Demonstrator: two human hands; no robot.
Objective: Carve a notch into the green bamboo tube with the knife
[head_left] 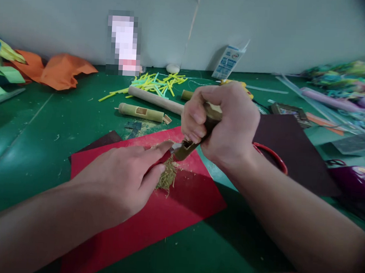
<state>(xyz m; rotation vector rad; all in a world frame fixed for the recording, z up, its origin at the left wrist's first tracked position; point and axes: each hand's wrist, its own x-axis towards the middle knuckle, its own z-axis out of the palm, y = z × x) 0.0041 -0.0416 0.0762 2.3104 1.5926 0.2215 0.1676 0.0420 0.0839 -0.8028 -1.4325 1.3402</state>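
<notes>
The right hand [223,122] is clenched in a full fist around a short bamboo piece [184,149], gripping it high so that only the lower, olive-green end sticks out below the curled fingers; that end is tilted down and to the left, over the red sheet [153,228], which looks placed to catch the waste. The left hand [122,178] lies low on the sheet with the forefinger stretched out along a small metal blade [176,146] and the thumb tucked under, pinching it narrowly; the handle is hidden, so what kind of tool it is cannot be told. The blade tip meets the open, notched end of the bamboo, and the extended finger seems to steady and guide it there. Just below the contact point sits a tuft of pale fibrous shavings [168,177], touching the left thumb. Farther back on the green table [42,125] lies 1 other bamboo tube [141,112] with a rectangular window cut in it, and beside it a plain wooden dowel [156,99], partly behind the right fist. Behind these is a scatter of yellow and green straw pieces [156,84]. A dark maroon sheet [292,150] lies to the right, crumpled orange paper [62,71] at the far left by the wall.
</notes>
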